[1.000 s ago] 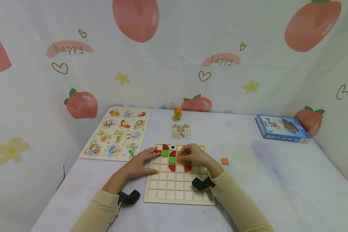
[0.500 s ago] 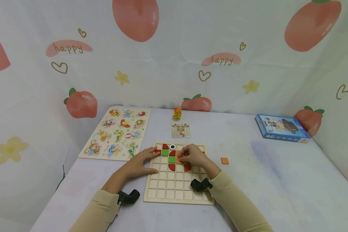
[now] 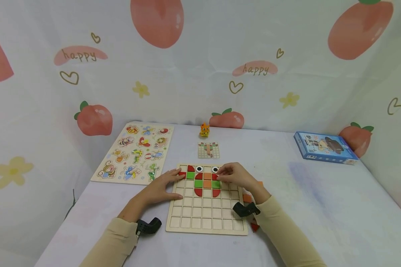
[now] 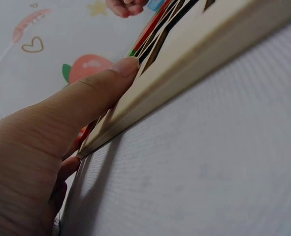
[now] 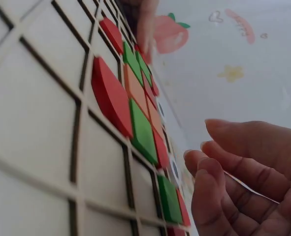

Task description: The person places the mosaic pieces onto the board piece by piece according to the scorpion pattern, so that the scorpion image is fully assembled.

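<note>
A wooden grid board (image 3: 206, 213) lies on the table with red, green, orange and eye-patterned tiles set in its upper cells. Two orange tiles (image 3: 207, 184) sit one above the other between green tiles (image 3: 198, 184) and red rounded ones (image 3: 198, 192). My left hand (image 3: 158, 189) rests on the board's left edge, its thumb (image 4: 123, 69) on the top face and fingers reaching a red tile at the upper left. Over the upper right cells is my right hand (image 3: 237, 176); in the right wrist view its thumb and fingers (image 5: 209, 182) are bent and apart, with nothing between them.
Loose orange (image 3: 247, 198) and red pieces (image 3: 255, 226) lie right of the board, partly behind the right arm. A small pattern card (image 3: 208, 150) and orange toy figure (image 3: 204, 130) stand beyond it. An insect puzzle (image 3: 133, 155) is left; a blue box (image 3: 325, 147) far right.
My right hand has let go of the upper orange tiles and moved right, uncovering them and the second eye tile. Loose pieces beside the board now show. The left hand stays put.
</note>
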Demonstrator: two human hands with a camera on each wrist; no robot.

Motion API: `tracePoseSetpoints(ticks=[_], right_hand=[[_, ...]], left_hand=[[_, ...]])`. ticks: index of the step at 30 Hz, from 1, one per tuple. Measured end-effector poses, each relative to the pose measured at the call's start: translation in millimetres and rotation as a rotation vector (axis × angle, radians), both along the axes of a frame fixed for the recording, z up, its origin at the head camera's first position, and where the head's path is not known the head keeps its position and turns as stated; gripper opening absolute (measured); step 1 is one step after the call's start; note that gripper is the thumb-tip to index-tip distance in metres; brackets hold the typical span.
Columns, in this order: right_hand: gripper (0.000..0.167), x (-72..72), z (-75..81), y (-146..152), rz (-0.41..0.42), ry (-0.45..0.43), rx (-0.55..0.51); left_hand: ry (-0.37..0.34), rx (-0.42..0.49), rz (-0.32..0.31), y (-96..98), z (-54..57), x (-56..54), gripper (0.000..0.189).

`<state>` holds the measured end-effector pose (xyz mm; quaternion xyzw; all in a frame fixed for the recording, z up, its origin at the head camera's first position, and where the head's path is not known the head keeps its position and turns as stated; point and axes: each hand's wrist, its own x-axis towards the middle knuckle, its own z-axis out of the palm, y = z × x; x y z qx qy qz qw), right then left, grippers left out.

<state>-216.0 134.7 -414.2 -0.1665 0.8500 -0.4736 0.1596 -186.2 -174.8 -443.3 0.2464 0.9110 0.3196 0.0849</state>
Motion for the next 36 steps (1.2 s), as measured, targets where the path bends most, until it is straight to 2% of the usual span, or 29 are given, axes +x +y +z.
tracePoseSetpoints(ticks=[6,12,17,27,36], right_hand=[[0.021,-0.8,2.7,23.9,-0.077,-0.017,0.037],[0.024,1.5,-1.1,48.1,-0.157,-0.031,0.080],[0.027,3.6,-4.5,66.3,-0.175,-0.015,0.103],[0.034,14.6,-6.1,98.5,-0.190,-0.054,0.073],[0.040,23.7,-12.4,116.6,-0.224,-0.054,0.130]], left_hand=[[-0.008,0.006,0.001,0.3,2.1,0.8,0.075],[-0.005,0.013,-0.001,0.8,2.3,1.7,0.075],[0.005,0.016,-0.007,0.2,0.6,0.9,0.075],[0.003,0.011,-0.010,-0.2,0.9,0.5,0.076],[0.005,0.008,-0.011,0.3,1.3,0.9,0.076]])
